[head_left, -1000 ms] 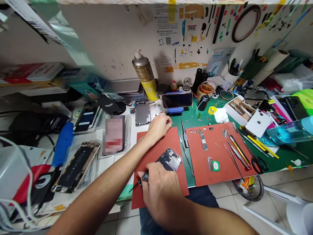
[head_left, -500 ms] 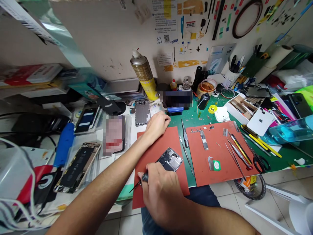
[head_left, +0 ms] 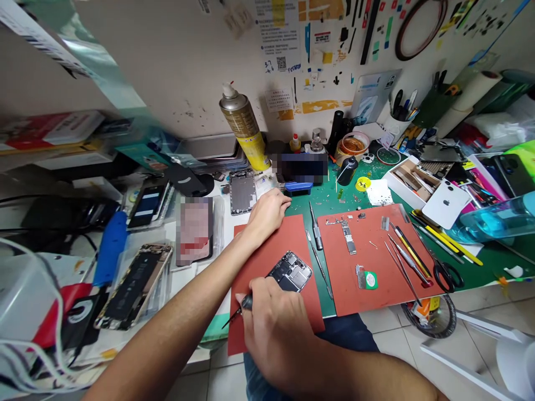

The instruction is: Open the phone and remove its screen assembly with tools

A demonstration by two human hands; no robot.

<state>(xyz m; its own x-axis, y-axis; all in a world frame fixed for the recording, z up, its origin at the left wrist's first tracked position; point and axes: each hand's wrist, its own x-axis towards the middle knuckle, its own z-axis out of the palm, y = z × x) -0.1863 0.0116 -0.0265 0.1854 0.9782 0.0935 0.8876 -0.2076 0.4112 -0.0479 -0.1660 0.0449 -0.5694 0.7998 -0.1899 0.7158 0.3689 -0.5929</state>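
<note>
Wrapped in my right hand point(head_left: 276, 317) is a thin screwdriver point(head_left: 247, 302) with a dark handle, its narrow shaft pointing down to the left. Just beyond that hand, an opened phone point(head_left: 295, 272) with its inside parts exposed lies on the left red mat point(head_left: 284, 234); the hand covers part of it. My left hand point(head_left: 270, 211) rests at the far edge of the mat, fingers curled together by a blue object point(head_left: 298, 187). Whatever those fingers hold, if anything, is hidden. Right of the phone lie a metal pick point(head_left: 320, 264) and a grey pen-shaped tool point(head_left: 316, 228).
The second red mat point(head_left: 334, 289) carries a logic board point(head_left: 348, 238), a green round-labelled piece point(head_left: 370, 280), tweezers point(head_left: 404, 267) and scissors point(head_left: 447, 274). Behind stands a spray can point(head_left: 246, 128). Opened phones, including one with a battery point(head_left: 136, 287), lie at left; a water bottle point(head_left: 497, 220) lies right.
The view has shifted very slightly. Both hands, the screwdriver and the opened phone keep practically the same places.
</note>
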